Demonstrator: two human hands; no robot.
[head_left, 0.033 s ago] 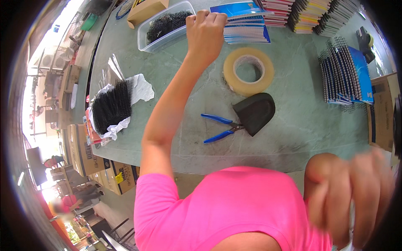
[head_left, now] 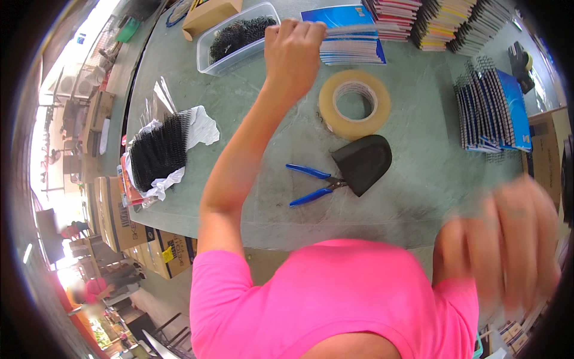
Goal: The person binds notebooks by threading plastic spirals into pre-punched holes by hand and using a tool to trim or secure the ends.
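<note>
My left hand [head_left: 295,51] reaches to the far side of the table, fingers closed on the left end of a thin notebook [head_left: 353,28] seen edge-on. Below that notebook lies a stack of blue-covered notebooks [head_left: 351,54]. My right hand [head_left: 508,245] is raised close to the camera at the right; its curled fingers are smeared by motion, so whether they hold anything is hidden. Between the arms, blue-handled cutting pliers [head_left: 312,186] lie with their jaws under a black curved pad [head_left: 365,164]. A wide roll of clear tape [head_left: 326,106] lies just beyond the pad.
Left of my left hand is a clear plastic box [head_left: 209,64] of black wire coils. A bundle of black spiral wires [head_left: 158,152] lies on white paper. Spiral-bound blue notebooks [head_left: 514,110] stand at the right; red and yellow-edged stacks [head_left: 391,18] stand far back. Cartons [head_left: 113,209] are beyond the left edge.
My right hand has moved upward in the picture and stays blurred. The notebook at my left hand has shifted slightly downward; the left hand has hardly moved.
</note>
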